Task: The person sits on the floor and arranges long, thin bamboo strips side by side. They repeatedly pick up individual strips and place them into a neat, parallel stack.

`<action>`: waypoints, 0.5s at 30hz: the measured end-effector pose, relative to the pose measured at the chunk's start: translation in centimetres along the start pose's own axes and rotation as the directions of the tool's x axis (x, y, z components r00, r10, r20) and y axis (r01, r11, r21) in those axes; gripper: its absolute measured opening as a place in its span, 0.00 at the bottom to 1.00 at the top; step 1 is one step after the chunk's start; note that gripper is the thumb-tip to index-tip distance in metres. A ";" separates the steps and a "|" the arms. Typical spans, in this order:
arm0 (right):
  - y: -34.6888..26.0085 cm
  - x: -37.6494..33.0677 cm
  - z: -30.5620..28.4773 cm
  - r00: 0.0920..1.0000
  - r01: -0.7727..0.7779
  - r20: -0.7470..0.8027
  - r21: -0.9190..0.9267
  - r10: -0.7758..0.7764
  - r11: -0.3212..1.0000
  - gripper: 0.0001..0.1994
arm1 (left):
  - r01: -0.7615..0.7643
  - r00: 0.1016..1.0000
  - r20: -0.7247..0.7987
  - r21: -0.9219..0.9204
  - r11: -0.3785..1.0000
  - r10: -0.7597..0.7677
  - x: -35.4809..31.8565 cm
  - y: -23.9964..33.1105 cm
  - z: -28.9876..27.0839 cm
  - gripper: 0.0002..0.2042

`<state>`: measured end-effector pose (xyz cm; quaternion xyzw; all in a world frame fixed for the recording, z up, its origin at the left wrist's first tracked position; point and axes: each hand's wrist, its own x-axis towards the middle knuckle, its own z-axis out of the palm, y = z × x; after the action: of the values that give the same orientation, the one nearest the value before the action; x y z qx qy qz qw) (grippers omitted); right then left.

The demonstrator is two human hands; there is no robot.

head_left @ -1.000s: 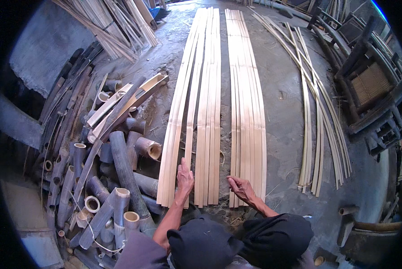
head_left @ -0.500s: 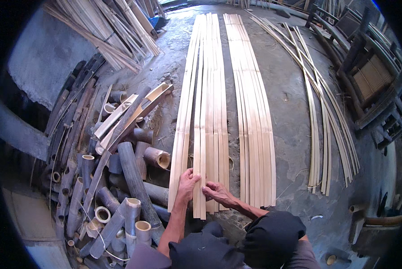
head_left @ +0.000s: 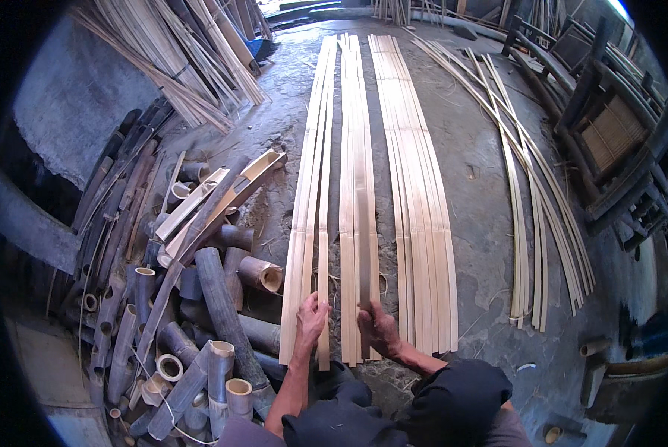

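just left of the left hand (head_left: 312, 322), cut bamboo tubes (head_left: 229, 316) pile up, several showing pale open ends; split bamboo halves (head_left: 194, 203) lie across them, ahead of it. far ahead and left, tall thin poles (head_left: 162, 63) lean together. now right of the right hand (head_left: 381, 330): a small white scrap (head_left: 526, 366), slim crossed strips (head_left: 520, 249) farther ahead, and beyond, a woven panel (head_left: 613, 135) in dark framed furniture (head_left: 581, 82), perhaps a chair, dim at the edge.

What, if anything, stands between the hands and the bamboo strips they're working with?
Nothing visible does. The left hand already touches a pale strip, and the right hand holds a dark strip directly.
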<state>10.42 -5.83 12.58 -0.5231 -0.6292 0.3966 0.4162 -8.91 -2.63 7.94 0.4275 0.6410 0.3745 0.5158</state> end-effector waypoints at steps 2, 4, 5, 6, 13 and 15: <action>2.9 -0.6 -0.6 0.998 -0.055 -0.036 -0.009 0.054 0.998 0.13 | -0.085 0.996 0.042 0.080 0.993 0.082 -0.2 1.0 0.3 0.20; 3.6 -0.8 -1.2 0.992 -0.118 -0.040 0.022 0.118 0.993 0.13 | -0.114 0.991 0.080 0.134 0.984 0.104 -0.5 1.5 0.2 0.21; 3.5 -1.1 -1.8 0.984 -0.178 0.008 0.020 0.178 0.984 0.15 | -0.104 0.991 0.101 0.146 0.984 0.090 -0.7 1.6 0.3 0.21; 3.4 -1.1 -1.9 0.980 -0.200 0.005 0.023 0.200 0.980 0.15 | -0.095 0.989 0.125 0.158 0.983 0.076 -0.9 1.7 0.4 0.21; 5.0 -0.6 -2.8 0.944 -0.330 0.001 -0.007 0.330 0.944 0.16 | -0.450 0.889 0.158 0.482 0.752 0.430 -1.6 0.3 4.0 0.24; 6.2 -0.9 -3.9 0.953 -0.303 -0.019 -0.170 0.304 0.938 0.17 | -0.578 0.813 0.230 0.427 0.696 0.534 -1.5 -0.7 5.8 0.24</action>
<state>16.24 -5.65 8.00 -0.6460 -0.5743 0.4026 0.3014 -3.17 -4.07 6.73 0.7306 0.5299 0.3235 0.2843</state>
